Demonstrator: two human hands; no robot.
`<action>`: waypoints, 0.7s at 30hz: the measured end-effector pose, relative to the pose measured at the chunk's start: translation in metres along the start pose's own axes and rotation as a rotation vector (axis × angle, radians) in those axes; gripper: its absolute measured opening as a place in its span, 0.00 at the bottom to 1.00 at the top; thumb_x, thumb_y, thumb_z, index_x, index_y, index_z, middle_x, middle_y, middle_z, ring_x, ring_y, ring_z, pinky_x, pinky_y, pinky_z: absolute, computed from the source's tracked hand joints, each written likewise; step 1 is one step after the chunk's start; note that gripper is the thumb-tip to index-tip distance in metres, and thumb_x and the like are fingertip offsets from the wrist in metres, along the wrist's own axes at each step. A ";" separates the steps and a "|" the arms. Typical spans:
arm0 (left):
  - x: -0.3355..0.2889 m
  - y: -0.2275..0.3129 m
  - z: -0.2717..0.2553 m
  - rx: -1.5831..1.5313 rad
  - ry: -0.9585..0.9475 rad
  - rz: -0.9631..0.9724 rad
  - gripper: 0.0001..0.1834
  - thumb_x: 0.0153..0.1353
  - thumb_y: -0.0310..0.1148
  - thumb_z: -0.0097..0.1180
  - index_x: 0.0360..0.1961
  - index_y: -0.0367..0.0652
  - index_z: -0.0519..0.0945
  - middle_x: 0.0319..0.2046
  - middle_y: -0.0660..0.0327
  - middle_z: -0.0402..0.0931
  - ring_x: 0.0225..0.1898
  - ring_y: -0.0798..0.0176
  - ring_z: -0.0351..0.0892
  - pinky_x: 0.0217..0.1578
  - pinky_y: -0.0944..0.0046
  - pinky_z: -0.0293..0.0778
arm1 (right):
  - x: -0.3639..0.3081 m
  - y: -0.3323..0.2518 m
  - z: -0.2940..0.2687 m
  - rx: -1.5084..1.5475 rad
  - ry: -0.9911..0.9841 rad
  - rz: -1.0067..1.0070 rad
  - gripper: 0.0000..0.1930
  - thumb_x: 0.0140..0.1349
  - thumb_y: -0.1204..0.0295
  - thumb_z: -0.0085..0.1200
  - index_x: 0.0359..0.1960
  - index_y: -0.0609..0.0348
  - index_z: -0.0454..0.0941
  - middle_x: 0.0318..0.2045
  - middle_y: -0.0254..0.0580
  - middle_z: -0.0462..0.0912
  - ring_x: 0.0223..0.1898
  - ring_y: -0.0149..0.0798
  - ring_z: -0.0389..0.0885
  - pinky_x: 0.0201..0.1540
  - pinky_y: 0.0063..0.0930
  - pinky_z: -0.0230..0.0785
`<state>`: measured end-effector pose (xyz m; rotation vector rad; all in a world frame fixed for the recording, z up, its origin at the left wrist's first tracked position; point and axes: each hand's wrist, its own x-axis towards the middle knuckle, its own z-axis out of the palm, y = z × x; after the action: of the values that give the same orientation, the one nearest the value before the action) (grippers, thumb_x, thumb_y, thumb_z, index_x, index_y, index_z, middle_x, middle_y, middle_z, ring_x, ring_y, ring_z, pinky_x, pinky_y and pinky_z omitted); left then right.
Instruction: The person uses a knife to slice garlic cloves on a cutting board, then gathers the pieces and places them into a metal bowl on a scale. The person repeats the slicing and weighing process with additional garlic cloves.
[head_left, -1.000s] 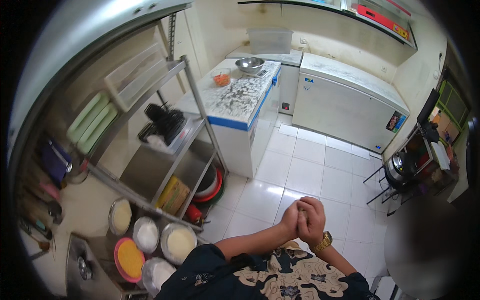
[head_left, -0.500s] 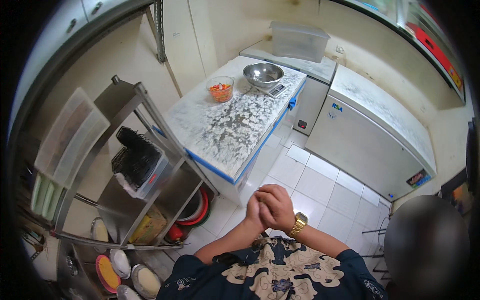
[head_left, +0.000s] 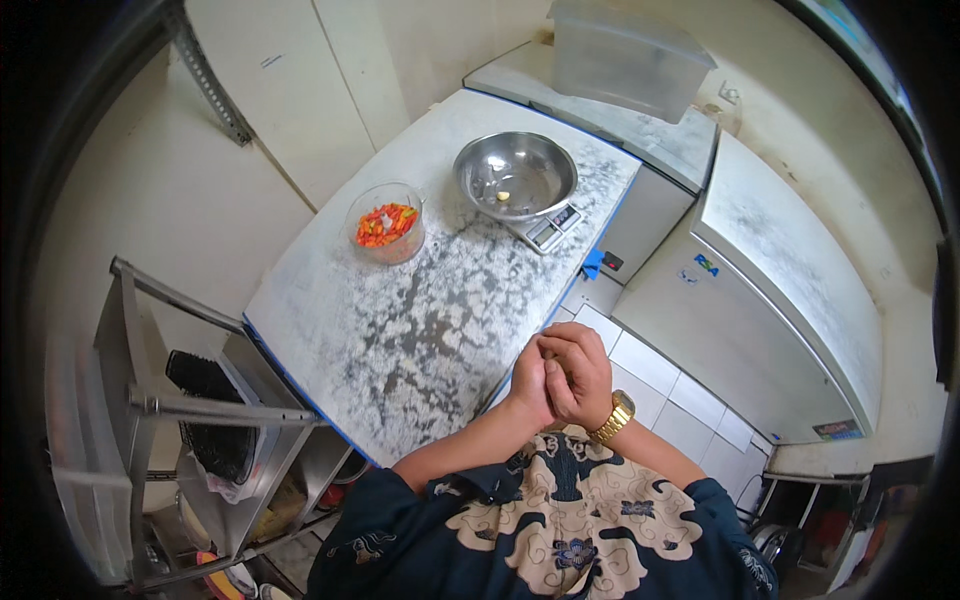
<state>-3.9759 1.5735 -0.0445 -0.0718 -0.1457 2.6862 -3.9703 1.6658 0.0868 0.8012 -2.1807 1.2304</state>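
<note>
In front of my shirt, my two hands are clasped together. My right hand, with a gold watch at its wrist, folds its fingers over my left hand. The left hand looks closed, though its fingers are largely hidden under the right, so anything inside is out of sight. Nearest to the hands is the front right edge of a white and grey worktop. On it stand a clear bowl of red and orange chillies and a steel bowl on a digital scale. A small pale yellow piece lies in the steel bowl.
A white chest freezer stands to the right past a strip of tiled floor. A translucent plastic bin sits at the back. To the left, a metal rack holds a black-bristled or mesh item.
I have come closer to the worktop, so the bowls look larger and the rack has slid toward the lower left. My hands stay clasped, and the person at the right has left view.
</note>
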 end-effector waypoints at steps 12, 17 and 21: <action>0.134 0.039 0.025 0.113 0.323 0.372 0.26 0.77 0.51 0.41 0.61 0.43 0.77 0.57 0.55 0.80 0.57 0.57 0.83 0.60 0.52 0.79 | 0.151 0.192 -0.025 0.404 -0.572 -0.294 0.23 0.65 0.67 0.61 0.59 0.67 0.78 0.57 0.55 0.84 0.63 0.58 0.81 0.71 0.55 0.69; 0.169 0.006 0.059 0.512 0.513 0.463 0.22 0.75 0.47 0.47 0.53 0.41 0.81 0.52 0.50 0.83 0.56 0.48 0.83 0.58 0.46 0.80 | 0.200 0.258 -0.041 0.456 -0.472 -0.229 0.14 0.64 0.74 0.60 0.51 0.65 0.81 0.45 0.52 0.86 0.46 0.56 0.85 0.52 0.47 0.78; 0.175 -0.001 0.040 0.087 0.362 0.275 0.19 0.74 0.46 0.49 0.51 0.43 0.81 0.50 0.48 0.81 0.55 0.41 0.82 0.57 0.41 0.81 | 0.263 0.311 0.024 0.142 -0.720 -0.102 0.16 0.67 0.71 0.58 0.55 0.58 0.82 0.45 0.55 0.84 0.46 0.59 0.84 0.49 0.49 0.79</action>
<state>-4.1358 1.6478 -0.0092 -0.5846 0.1015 2.8898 -4.3755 1.7106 0.0732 1.5892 -2.5576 1.1679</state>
